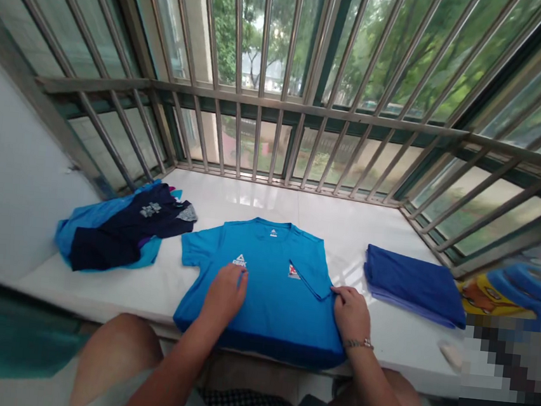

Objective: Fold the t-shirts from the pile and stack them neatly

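Note:
A blue short-sleeved T-shirt (270, 305) lies front side up on the white ledge, its lower part hanging over the near edge. Its sleeve on the left spreads outward, while the sleeve on the right is turned inward over the chest, partly covering a small red and white badge. My left hand (225, 292) is on the chest just below the white logo, fingers drawn together on the cloth. At the shirt's right edge, beside the turned-in sleeve, my right hand (352, 312) pinches the fabric between thumb and fingers. A bracelet circles that wrist.
A loose pile of dark navy and blue clothes (119, 227) lies to the left. On the right sits a folded dark blue garment (413, 284), with a yellow and blue container (505, 293) beyond it. Metal window bars (298, 110) enclose the white ledge (271, 197).

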Available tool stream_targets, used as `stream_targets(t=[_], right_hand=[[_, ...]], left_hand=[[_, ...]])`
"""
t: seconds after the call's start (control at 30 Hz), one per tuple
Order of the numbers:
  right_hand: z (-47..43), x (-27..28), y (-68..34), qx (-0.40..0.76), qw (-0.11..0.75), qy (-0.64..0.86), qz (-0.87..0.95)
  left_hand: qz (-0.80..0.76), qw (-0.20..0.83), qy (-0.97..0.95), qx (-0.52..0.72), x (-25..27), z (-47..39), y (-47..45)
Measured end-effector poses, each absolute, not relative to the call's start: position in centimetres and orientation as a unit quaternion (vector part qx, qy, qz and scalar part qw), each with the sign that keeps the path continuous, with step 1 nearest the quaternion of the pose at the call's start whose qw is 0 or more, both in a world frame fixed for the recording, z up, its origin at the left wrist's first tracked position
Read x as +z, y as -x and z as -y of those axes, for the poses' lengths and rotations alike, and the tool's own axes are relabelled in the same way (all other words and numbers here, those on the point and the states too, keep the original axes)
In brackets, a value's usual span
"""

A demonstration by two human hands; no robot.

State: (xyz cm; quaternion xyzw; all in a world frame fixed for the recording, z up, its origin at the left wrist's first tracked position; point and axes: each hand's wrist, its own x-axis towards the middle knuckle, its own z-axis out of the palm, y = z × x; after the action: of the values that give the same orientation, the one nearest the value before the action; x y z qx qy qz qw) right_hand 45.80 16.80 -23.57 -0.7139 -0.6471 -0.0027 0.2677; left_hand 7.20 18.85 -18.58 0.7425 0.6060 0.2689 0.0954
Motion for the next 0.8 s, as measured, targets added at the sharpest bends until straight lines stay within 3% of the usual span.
stream_targets(t=[0.1, 0.2, 0.33, 0.43, 0.6, 0.8], right_hand=[[-17.0, -23.7, -45.8, -0.016, 0.256, 0.717, 0.648], [-17.2, -23.7, -45.7, -0.026, 0.251, 0.716, 0.65], [-17.4, -23.7, -45.6, -0.038, 0.24, 0.715, 0.655], [-17.4, -23.5, -45.5, -0.038, 0.238, 0.716, 0.656], [-17.4, -23.7, -45.6, -0.034, 0.241, 0.716, 0.654], [-17.7, -23.8, -46.4, -0.018, 0.236, 0.72, 0.652]], left_hand=[[-0.784, 0.027, -0.588, 0.198, -18.2, -20.5, 0.8], [-0.835, 0.045, -0.537, 0.115, -18.1, -22.7, 5.2], [-0.79, 0.103, -0.59, 0.135, -17.9, -25.6, 4.8], [-0.736, 0.089, -0.642, 0.198, -17.8, -25.8, 2.4], [-0.444, 0.079, -0.859, 0.242, -19.2, -21.8, 0.0], [-0.527, 0.07, -0.817, 0.225, -21.3, -19.4, 3.2]])
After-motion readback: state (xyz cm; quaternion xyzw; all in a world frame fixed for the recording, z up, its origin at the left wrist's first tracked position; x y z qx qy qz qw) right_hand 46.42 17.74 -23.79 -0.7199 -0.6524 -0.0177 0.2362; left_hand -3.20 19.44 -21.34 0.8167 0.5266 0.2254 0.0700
